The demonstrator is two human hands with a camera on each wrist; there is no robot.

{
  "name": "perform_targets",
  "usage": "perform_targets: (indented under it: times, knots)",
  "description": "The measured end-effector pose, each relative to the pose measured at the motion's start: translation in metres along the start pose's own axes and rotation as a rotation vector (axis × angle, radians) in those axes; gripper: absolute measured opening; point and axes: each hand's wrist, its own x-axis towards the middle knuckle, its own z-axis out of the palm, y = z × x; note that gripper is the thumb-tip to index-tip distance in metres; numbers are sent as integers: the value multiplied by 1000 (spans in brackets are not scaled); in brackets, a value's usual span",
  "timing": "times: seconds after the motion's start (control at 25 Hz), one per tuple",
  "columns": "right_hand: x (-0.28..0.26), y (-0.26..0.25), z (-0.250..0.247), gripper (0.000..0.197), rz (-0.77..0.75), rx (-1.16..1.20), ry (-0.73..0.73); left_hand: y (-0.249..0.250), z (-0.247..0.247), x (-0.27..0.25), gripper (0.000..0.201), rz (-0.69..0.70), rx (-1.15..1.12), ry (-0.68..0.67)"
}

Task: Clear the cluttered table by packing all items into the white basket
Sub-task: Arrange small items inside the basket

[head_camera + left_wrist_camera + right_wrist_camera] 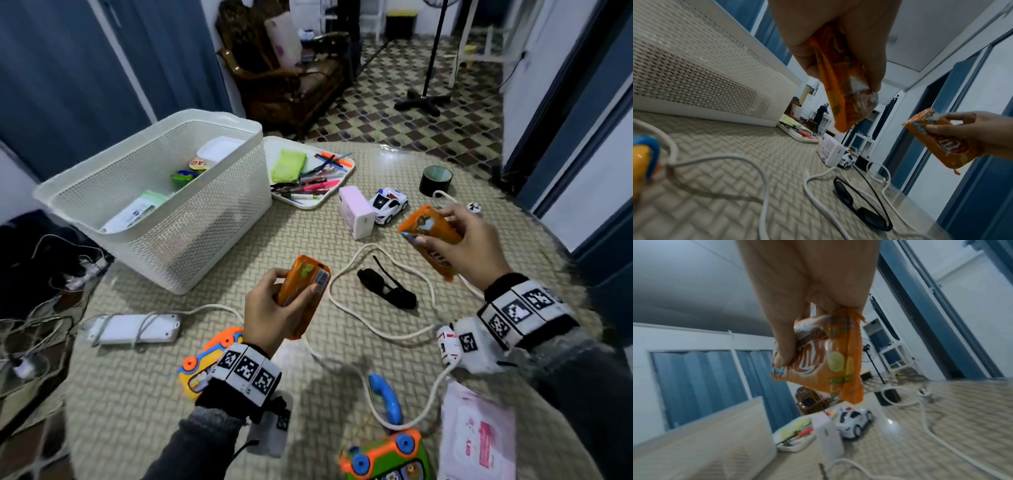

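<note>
Orange packets: left hand (274,308) grips one (303,294), right hand (469,246) pinches other (430,236). Risk: slick wrapper slips short of white basket (205,212), lands among cord (359,318).

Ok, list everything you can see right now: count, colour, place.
white basket: one, table's left, items inside
tray: one, white, beside basket, holds pens and a green pouch
orange packets: two, one in each hand
pink box: one, mid-table
toy police car: one, white, beside box
tape roll: one, dark, far right
sunglasses: one, black, centre
rope: one, white, looped across table
power strip: one, white, left
toy phones: two, near edge
pink wipes pack: one, near right
left hand: grips a packet
right hand: grips a packet
</note>
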Motion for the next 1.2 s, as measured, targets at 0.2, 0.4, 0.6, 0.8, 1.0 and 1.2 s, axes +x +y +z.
perform_targets:
  times: [0.2,0.4,0.6,0.8,1.0,1.2]
  knots:
    - [-56,-90,39,43,-138,147,54,12,-92,6,28,143,-4,55]
    - [-101,-173,92,39,-248,171,67,14,-194,12,29,229,28,86]
    - [-128,-240,132,34,-343,186,87,23,-284,8,30,264,12,176]
    - [-154,-284,166,32,-373,220,18,26,-358,-18,29,316,16,286]
    - [-185,-319,203,30,-362,311,-19,16,-419,-52,32,277,67,388]
    - [-211,-356,257,28,-308,403,-88,-12,-482,-87,33,237,171,468]
